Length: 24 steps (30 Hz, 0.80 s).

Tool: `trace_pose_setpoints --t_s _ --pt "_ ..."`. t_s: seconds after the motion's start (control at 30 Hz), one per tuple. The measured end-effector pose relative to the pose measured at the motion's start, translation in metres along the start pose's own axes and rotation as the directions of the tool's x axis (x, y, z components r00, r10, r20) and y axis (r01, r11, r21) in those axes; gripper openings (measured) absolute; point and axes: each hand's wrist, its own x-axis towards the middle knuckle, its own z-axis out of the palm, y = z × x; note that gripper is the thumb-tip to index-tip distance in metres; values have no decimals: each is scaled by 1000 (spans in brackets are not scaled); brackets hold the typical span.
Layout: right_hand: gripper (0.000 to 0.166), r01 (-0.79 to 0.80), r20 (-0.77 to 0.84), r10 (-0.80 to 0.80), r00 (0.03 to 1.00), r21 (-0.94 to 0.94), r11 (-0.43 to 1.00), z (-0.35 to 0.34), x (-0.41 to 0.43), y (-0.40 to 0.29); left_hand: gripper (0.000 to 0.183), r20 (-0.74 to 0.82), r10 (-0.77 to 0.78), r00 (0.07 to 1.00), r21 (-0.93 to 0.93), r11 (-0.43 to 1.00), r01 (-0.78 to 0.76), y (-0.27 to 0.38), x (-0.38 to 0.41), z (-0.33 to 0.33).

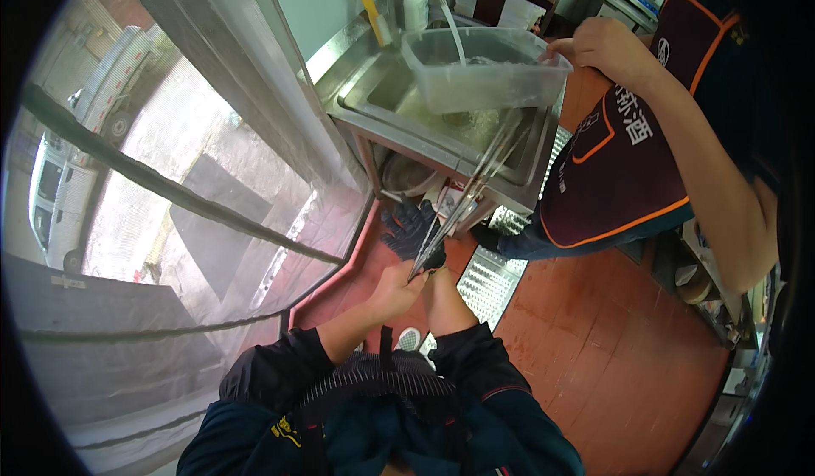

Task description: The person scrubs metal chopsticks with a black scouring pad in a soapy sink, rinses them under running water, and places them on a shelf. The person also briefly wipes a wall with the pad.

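Note:
My bare left hand [396,292] is closed around the lower ends of a bunch of long thin metal skewers [468,197]. They slant up and away to the right, and their far ends lie over the sink's near right corner in this view. My right hand [407,233] wears a dark work glove, its fingers spread apart. The skewers cross in front of the glove's right side; whether they touch it I cannot tell. Ahead stands a stainless steel sink [356,103] with water in its basin.
A co-worker's hand [605,49] grips a translucent plastic tub [490,87] over the sink, under a curved water spout [453,20]. A white bottle [416,10] and yellow-handled brush [369,8] stand behind. Sheer curtains [210,113] hang left. A perforated metal drain cover [487,282] crosses the red floor.

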Motion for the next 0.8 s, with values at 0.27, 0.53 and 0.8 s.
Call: trace_pose_setpoints --t_s 0.27,0.53,0.8 --pt "21 21 -109 -49 993 -252 967 -17 16 -9 25 -127 -69 989 -98 994 57 -25 13 -45" --pt "25 -174 -406 -21 913 -436 883 -48 31 -25 32 -7 -156 988 6 988 156 -84 7 -109" --pt "17 -309 -542 -59 838 -562 767 -20 62 -7 34 119 -243 963 107 967 231 -111 2 -170"
